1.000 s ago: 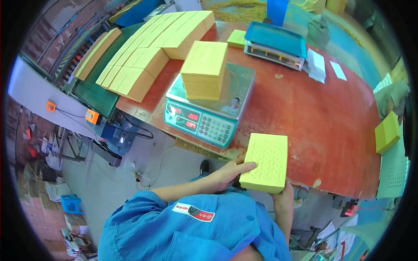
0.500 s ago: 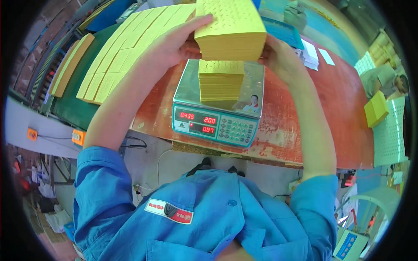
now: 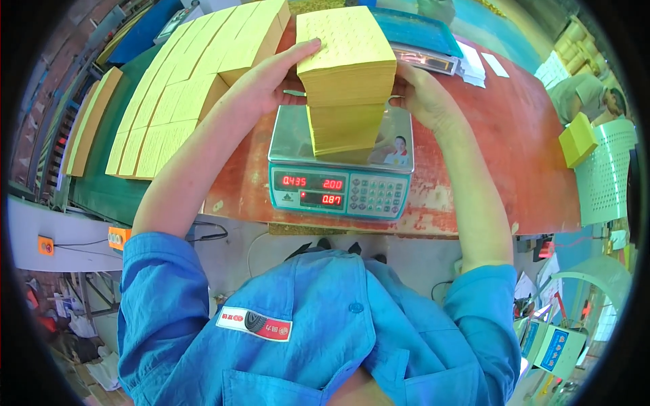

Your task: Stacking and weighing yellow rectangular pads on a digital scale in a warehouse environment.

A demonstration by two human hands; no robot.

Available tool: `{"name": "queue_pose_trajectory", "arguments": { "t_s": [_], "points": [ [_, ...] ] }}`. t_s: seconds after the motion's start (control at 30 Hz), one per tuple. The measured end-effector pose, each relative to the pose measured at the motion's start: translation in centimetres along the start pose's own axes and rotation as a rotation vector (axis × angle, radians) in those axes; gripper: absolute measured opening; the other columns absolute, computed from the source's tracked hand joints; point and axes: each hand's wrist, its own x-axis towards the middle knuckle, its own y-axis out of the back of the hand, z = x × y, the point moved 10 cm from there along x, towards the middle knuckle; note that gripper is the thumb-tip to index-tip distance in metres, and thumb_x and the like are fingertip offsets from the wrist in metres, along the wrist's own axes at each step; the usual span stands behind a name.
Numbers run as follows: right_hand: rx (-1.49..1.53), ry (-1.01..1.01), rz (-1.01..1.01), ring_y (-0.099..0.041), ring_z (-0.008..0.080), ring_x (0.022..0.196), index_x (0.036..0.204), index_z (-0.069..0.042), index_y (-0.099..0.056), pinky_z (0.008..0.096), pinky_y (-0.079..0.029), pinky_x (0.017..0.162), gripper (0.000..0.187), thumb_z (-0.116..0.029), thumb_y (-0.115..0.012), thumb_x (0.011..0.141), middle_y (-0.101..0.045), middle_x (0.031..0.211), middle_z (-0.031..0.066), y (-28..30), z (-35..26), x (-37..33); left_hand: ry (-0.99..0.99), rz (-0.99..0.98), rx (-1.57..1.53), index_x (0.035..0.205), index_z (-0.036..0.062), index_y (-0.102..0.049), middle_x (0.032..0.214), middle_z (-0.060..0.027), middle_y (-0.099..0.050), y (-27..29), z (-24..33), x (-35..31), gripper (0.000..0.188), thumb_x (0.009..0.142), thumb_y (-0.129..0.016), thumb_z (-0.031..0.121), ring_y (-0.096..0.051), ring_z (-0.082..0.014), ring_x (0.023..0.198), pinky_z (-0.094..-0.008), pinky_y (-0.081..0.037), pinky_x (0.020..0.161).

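A thick stack of yellow embossed paper sheets [image 3: 347, 80] is between my two hands. My left hand [image 3: 279, 73] grips its left side, thumb on the top sheet and fingers underneath. My right hand [image 3: 425, 96] closes on its right side, partly hidden behind it. Directly below stands a smaller-looking yellow paper stack [image 3: 344, 130] on the steel plate of a digital scale [image 3: 288, 134]. The upper stack looks to be on or just over the lower one; I cannot tell whether they touch. Red figures glow on the scale's front panel.
Rows of yellow paper stacks [image 3: 172, 88] cover the green surface at left. The scale stands on a worn red table [image 3: 467, 176]. Behind it are a blue tray [image 3: 416, 30] and white papers [image 3: 472, 64]. At far right a person [image 3: 575, 95] is near a yellow block [image 3: 577, 140].
My hands have brought the held stack down closer to the stack on the scale, hiding its top. The view has shifted, showing more of the blue tray.
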Motion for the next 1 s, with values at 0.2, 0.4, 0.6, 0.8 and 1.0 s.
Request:
{"name": "queue_pose_trajectory", "arguments": {
  "t_s": [0.2, 0.4, 0.6, 0.8, 1.0],
  "points": [
    [-0.046, 0.014, 0.0, -0.055, 0.0095, 0.086, 0.113, -0.013, -0.062, 0.0273, -0.042, 0.074, 0.036, -0.042, -0.049, 0.096, -0.062, 0.104, -0.0027, 0.5, 0.3, -0.2, -0.022, -0.049, 0.062, 0.126, 0.007, -0.055, 0.114, -0.0065, -0.059, -0.4, -0.4, -0.2, 0.069, 0.079, -0.07, 0.056, -0.057, -0.0166, 0.096, -0.0369, -0.048, 0.083],
    [0.024, 0.031, 0.016, -0.055, 0.0104, 0.087, 0.116, -0.012, -0.061, 0.0274, -0.042, 0.074, 0.034, -0.037, -0.046, 0.098, -0.062, 0.105, -0.0012, 1.0, 0.8, -0.6, -0.068, 0.076, 0.406, 0.127, 0.0055, -0.055, 0.11, -0.0061, -0.061, 0.3, 0.3, -0.5, 0.077, 0.085, -0.049, 0.07, -0.054, -0.0141, 0.089, -0.0338, -0.045, 0.078],
    [0.022, 0.075, 0.108, -0.054, 0.0196, 0.107, 0.129, -0.001, -0.054, 0.0342, -0.042, 0.089, 0.063, -0.054, -0.048, 0.094, -0.057, 0.121, 0.0075, 3.2, 2.5, 1.1, -0.139, 0.131, 0.075, 0.138, 0.0033, -0.045, 0.142, -0.0094, -0.047, 4.7, -3.3, 2.1, 0.08, 0.095, -0.025, 0.068, -0.045, -0.0206, 0.126, -0.0374, -0.038, 0.097],
    [0.352, 0.116, 0.201, -0.036, 0.0287, 0.135, 0.148, -0.006, -0.031, 0.0418, -0.033, 0.105, 0.078, -0.061, -0.042, 0.094, -0.036, 0.15, 0.0114, 4.0, 7.0, 7.1, -0.292, 0.116, -0.222, 0.148, 0.007, -0.031, 0.152, -0.0123, -0.034, -0.3, -3.7, 4.6, 0.08, 0.095, -0.027, 0.067, -0.031, -0.0248, 0.14, -0.0441, -0.029, 0.112],
    [0.471, -0.046, 0.195, -0.05, 0.0244, 0.112, 0.14, -0.013, -0.046, 0.037, -0.043, 0.088, 0.069, -0.063, -0.047, 0.091, -0.046, 0.143, 0.0028, 2.2, 9.5, 8.0, -0.124, 0.273, -0.254, 0.142, 0.0102, -0.042, 0.139, -0.0066, -0.051, 1.2, -6.7, 4.6, 0.07, 0.096, -0.035, 0.062, -0.049, -0.0192, 0.125, -0.0334, -0.043, 0.1]
  ]
}}
